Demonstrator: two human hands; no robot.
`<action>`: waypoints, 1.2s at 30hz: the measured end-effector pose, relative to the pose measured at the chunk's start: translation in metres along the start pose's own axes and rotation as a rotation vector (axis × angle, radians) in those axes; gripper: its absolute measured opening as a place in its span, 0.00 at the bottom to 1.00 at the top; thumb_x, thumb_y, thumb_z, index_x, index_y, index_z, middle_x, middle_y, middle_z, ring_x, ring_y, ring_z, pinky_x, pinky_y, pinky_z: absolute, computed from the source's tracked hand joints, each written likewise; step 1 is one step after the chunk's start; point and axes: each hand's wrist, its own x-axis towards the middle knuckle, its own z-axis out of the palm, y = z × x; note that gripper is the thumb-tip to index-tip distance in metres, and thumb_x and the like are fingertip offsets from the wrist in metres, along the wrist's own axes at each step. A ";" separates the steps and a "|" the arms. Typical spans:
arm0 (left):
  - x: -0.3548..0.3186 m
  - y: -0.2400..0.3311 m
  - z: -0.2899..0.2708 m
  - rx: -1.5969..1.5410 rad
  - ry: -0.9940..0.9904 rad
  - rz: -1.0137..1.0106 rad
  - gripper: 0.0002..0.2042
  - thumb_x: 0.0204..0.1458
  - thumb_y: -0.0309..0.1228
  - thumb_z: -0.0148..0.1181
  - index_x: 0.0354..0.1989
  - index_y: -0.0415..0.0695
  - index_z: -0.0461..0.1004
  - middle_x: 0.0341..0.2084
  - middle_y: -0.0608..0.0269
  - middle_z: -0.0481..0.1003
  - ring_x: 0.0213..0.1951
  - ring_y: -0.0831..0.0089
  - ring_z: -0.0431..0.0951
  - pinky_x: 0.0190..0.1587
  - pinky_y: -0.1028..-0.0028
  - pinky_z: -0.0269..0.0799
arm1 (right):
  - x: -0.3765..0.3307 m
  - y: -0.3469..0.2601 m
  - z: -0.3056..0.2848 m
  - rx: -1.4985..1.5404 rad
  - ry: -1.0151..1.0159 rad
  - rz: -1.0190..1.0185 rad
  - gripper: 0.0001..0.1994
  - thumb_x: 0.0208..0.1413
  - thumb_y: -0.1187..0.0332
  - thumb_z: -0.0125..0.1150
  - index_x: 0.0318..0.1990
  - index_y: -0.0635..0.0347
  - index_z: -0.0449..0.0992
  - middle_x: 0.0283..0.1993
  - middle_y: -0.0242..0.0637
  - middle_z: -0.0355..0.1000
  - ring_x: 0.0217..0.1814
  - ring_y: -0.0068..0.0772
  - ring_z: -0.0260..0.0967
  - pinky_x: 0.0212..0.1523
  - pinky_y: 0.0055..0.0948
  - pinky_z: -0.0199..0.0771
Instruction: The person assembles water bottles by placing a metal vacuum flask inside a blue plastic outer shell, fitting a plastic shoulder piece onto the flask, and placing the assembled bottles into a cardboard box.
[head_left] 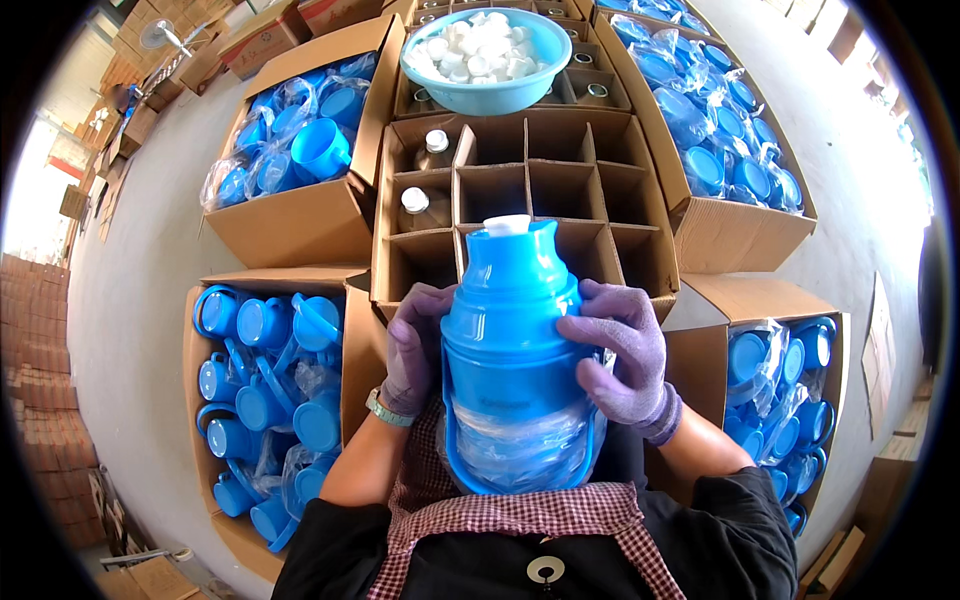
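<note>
I hold a blue plastic flask (pixel 510 340) upright close to my chest, its white stopper (pixel 507 225) on top and its lower part in a clear plastic bag. My left hand (pixel 415 345), in a purple glove, grips its left side. My right hand (pixel 625 350), also gloved, presses on its right side. Just beyond it stands a brown carton with cardboard dividers (pixel 525 185); two cells on its left hold flasks with white caps (pixel 415 200).
A blue basin of white stoppers (pixel 485 55) rests on a farther divided carton. Open cartons of blue plastic lids and cups stand at left (pixel 265 390), upper left (pixel 300 140), upper right (pixel 715 120) and right (pixel 790 400). Grey concrete floor surrounds them.
</note>
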 end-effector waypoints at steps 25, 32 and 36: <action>-0.011 0.052 0.043 -0.315 -0.217 -0.393 0.25 0.69 0.44 0.56 0.66 0.39 0.67 0.58 0.48 0.74 0.59 0.59 0.76 0.61 0.61 0.76 | 0.176 -0.016 -0.009 0.631 -0.985 -0.098 0.23 0.57 0.61 0.75 0.55 0.67 0.80 0.58 0.47 0.76 0.61 0.45 0.72 0.66 0.43 0.68; -0.041 0.081 0.021 -0.554 -0.119 -0.388 0.28 0.68 0.45 0.57 0.69 0.41 0.63 0.62 0.44 0.71 0.63 0.51 0.74 0.63 0.55 0.75 | 0.171 -0.191 0.006 -0.342 -0.849 -0.014 0.18 0.62 0.50 0.60 0.46 0.54 0.83 0.43 0.46 0.78 0.48 0.53 0.80 0.50 0.47 0.80; -0.091 0.104 0.112 0.584 -0.179 0.072 0.36 0.64 0.48 0.63 0.74 0.41 0.58 0.68 0.43 0.65 0.69 0.49 0.68 0.69 0.51 0.68 | 0.153 -0.055 -0.059 -0.964 -1.026 0.597 0.35 0.65 0.38 0.52 0.64 0.60 0.75 0.52 0.55 0.81 0.60 0.58 0.78 0.62 0.45 0.77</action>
